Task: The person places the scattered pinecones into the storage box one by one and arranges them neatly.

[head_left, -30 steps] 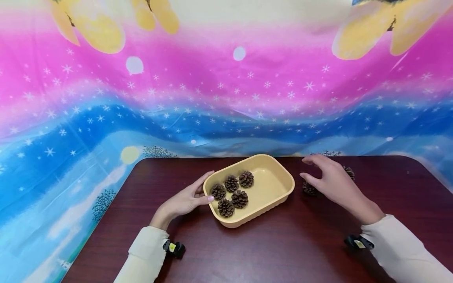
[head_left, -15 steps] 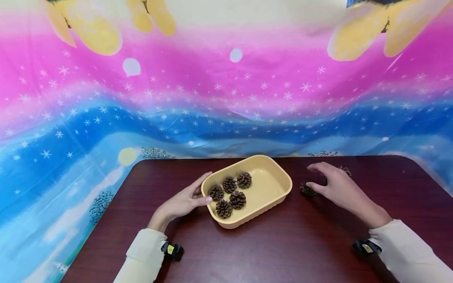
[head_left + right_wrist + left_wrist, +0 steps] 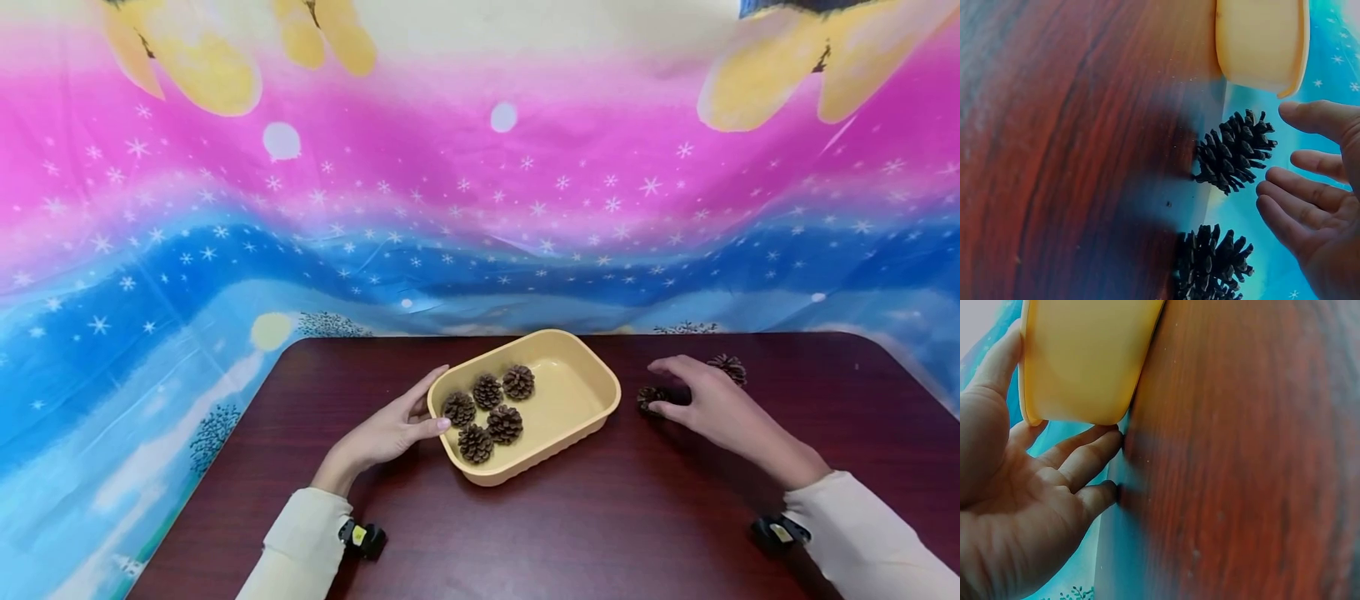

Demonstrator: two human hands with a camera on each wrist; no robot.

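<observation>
A yellow plastic box (image 3: pixel 573 383) sits slanted on the table with several pine cones (image 3: pixel 505 424) grouped in its left end. My left hand (image 3: pixel 390 429) holds that end, thumb over the rim and fingers against the outer wall; in the left wrist view, fingertips (image 3: pixel 1107 490) reach down to the tabletop. To the right of the box, my right hand (image 3: pixel 708 396) hovers with thumb and fingers spread around a pine cone (image 3: pixel 651 400). The right wrist view shows a gap between this pine cone (image 3: pixel 1235 152) and the fingers.
Another pine cone (image 3: pixel 729 368) lies behind the right hand, near the far edge of the dark red wooden table (image 3: pixel 570 533). A colourful printed cloth (image 3: pixel 450 208) hangs right behind the table and along its left side.
My right hand has come down toward the nearer pine cone, its thumb now overlapping it in the head view. The left hand and the box keep their places.
</observation>
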